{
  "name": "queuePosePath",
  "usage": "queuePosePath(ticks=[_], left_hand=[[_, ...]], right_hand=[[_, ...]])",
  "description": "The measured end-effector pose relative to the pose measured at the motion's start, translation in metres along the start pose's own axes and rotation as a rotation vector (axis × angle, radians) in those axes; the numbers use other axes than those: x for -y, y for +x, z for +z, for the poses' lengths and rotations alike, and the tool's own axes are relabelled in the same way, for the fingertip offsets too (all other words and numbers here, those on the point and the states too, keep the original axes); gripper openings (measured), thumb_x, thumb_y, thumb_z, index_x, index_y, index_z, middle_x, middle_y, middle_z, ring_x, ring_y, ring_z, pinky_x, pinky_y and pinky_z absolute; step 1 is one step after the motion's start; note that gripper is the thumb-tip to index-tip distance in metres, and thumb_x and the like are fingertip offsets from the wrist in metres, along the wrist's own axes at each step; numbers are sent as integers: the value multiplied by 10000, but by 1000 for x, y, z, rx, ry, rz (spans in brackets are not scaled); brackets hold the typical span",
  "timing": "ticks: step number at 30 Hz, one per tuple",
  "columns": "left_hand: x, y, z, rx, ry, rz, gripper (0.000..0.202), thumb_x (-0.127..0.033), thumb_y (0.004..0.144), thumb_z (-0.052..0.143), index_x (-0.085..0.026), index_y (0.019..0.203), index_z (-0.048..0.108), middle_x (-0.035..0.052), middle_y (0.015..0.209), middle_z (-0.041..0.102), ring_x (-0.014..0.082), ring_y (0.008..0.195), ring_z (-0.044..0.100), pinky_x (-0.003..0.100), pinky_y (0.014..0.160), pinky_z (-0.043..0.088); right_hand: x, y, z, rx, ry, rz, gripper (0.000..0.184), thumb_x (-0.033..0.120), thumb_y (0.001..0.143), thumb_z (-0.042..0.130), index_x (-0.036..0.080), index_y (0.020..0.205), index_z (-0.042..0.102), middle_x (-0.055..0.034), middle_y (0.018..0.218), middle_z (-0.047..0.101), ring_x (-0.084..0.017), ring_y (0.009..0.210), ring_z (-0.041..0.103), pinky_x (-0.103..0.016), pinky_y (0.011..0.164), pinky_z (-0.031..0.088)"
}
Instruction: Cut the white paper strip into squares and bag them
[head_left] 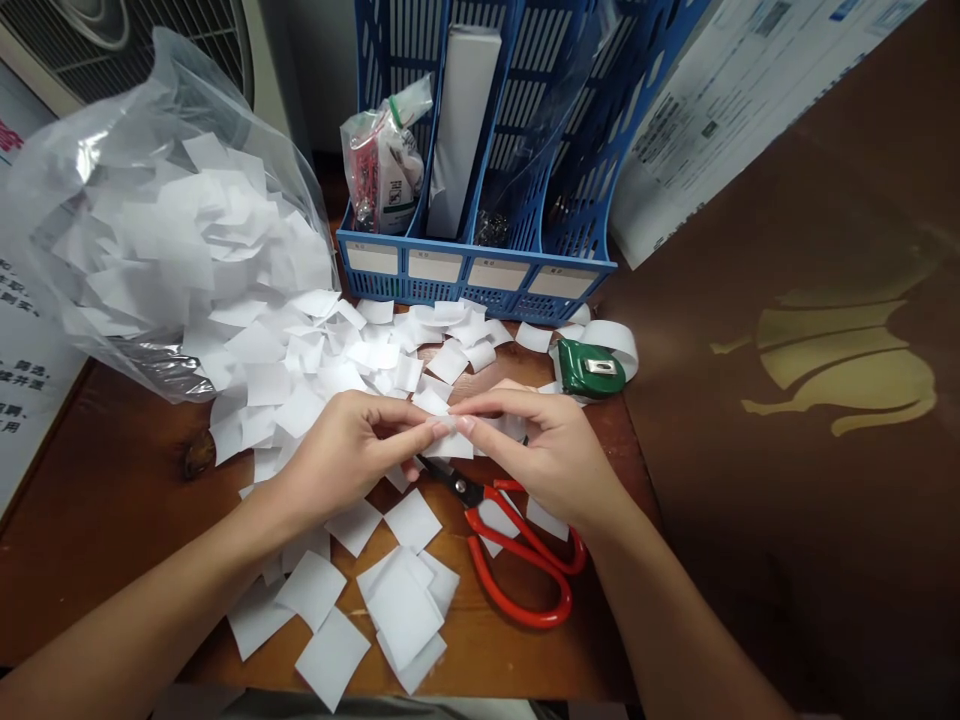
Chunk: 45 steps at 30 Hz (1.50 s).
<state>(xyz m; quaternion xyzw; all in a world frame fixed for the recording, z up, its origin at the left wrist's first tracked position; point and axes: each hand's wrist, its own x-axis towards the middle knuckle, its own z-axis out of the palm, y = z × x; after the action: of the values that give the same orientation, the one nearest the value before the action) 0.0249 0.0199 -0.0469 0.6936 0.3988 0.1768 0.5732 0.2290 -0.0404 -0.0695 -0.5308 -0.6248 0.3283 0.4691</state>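
Observation:
Between the fingertips of both hands is a small white paper piece (450, 445). My left hand (365, 440) pinches its left side with thumb and forefinger. On the other side, my right hand (536, 440) pinches it the same way; its lower fingers are partly hidden. Just below the hands lie scissors (517, 555) with red handles and dark blades, their tips under the left fingers. Loose white paper squares (405, 605) are stacked and scattered on the wooden table nearer me. A heap of similar pieces (300, 370) spreads beyond my left hand.
A clear plastic bag (60, 200) full of paper pieces lies open at the left. Behind stands a blue file rack (480, 270) holding small bags and a white box (465, 130). A green tape measure (592, 368) sits beside a white paper roll (622, 345) near the table's right edge.

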Motion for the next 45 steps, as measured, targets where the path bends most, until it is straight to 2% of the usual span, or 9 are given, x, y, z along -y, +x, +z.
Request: queuePosePath(ticks=[13, 20, 25, 29, 31, 33, 37, 42, 45], left_hand=[[-3, 0, -4, 64, 1, -81, 226, -394, 912, 732, -191, 953, 823, 7, 613, 709, 104, 568, 613, 166, 532, 433], [-3, -1, 1, 175, 29, -90, 265, -436, 928, 692, -188, 922, 785, 13, 652, 734, 107, 515, 566, 180, 481, 435], [-10, -3, 1, 129, 10, -167, 310, -470, 920, 682, -173, 945, 769, 30, 687, 745, 110, 497, 571, 188, 469, 435], [-12, -3, -4, 67, 2, -238, 328, -470, 922, 659, -156, 934, 754, 50, 700, 746, 121, 523, 580, 199, 493, 457], [-12, -2, -6, 51, 6, -256, 329, -464, 921, 654, -150, 942, 750, 53, 688, 743, 128, 529, 589, 204, 502, 465], [-10, -1, -7, 50, 5, -260, 339, -467, 921, 648, -146, 946, 753, 55, 676, 740, 129, 517, 587, 206, 497, 460], [-7, 0, -10, 87, -35, -281, 351, -479, 913, 654, -144, 925, 759, 52, 677, 741, 115, 496, 573, 196, 491, 439], [-10, 3, -15, 117, -109, -338, 344, -475, 886, 697, -138, 841, 751, 42, 647, 725, 81, 457, 535, 179, 490, 411], [-11, 4, -17, 127, -145, -355, 349, -477, 889, 698, -135, 849, 754, 38, 628, 715, 73, 436, 516, 175, 475, 392]], right_hand=[[0, 1, -2, 15, -23, 69, 84, 214, 870, 748, 234, 909, 820, -16, 868, 757, -176, 807, 697, -310, 732, 522], [2, -4, -3, 59, -87, -23, 105, 186, 889, 724, 258, 875, 798, -1, 833, 748, -186, 823, 679, -354, 816, 516], [2, 2, -2, 0, -160, -129, 101, 187, 920, 693, 236, 957, 773, -28, 944, 737, -204, 933, 671, -370, 877, 520], [20, -13, -11, -152, -332, -193, 137, 171, 962, 618, 222, 1052, 707, -51, 1052, 713, -215, 1011, 641, -377, 901, 488], [30, -35, -15, -153, -493, -155, 75, 182, 962, 612, 222, 996, 665, -37, 928, 703, -207, 874, 628, -368, 804, 462], [35, -61, -15, -27, -643, -70, 23, 206, 945, 628, 226, 955, 633, -27, 862, 688, -204, 772, 611, -362, 734, 432], [30, -100, 2, 52, -781, 52, 272, 161, 877, 592, 225, 1140, 609, -77, 1060, 710, -257, 872, 656, -387, 772, 478], [26, -100, 28, -45, -812, 275, 359, 53, 780, 538, 223, 1085, 622, -86, 1019, 687, -260, 794, 623, -383, 715, 495], [27, -94, 29, -36, -842, 308, 379, 17, 717, 553, 222, 1027, 627, -74, 944, 678, -264, 767, 622, -379, 690, 504]])
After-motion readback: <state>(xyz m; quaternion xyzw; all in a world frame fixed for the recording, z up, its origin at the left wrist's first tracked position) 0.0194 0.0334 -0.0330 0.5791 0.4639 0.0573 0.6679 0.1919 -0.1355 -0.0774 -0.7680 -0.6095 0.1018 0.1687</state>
